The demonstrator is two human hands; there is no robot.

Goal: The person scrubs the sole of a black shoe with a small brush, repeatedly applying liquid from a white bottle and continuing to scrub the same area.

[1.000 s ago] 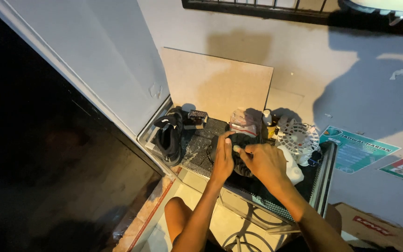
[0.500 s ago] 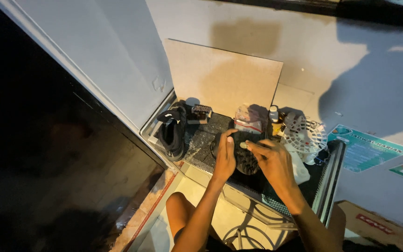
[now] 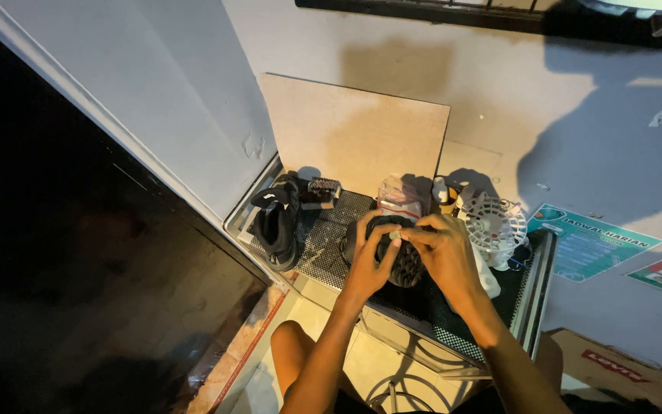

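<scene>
A person's left hand (image 3: 368,261) and right hand (image 3: 442,253) close together on a dark, round ribbed grille (image 3: 400,257), gripping it just above the black perforated tabletop (image 3: 323,238). The left hand cups its near-left edge; the right hand pinches its top rim with curled fingers. The grille looks roughly circular, so no long axis can be told; its face seems tilted up toward the camera. Just to the right stands a white fan grille (image 3: 493,222), and a black shoe (image 3: 276,224) lies well to the left. A beige board (image 3: 354,134) leans against the wall behind. With the tabletop crowded, a slipped grip could likely knock the grille against the white fan grille or the plastic-wrapped bundle (image 3: 400,195) behind it.
</scene>
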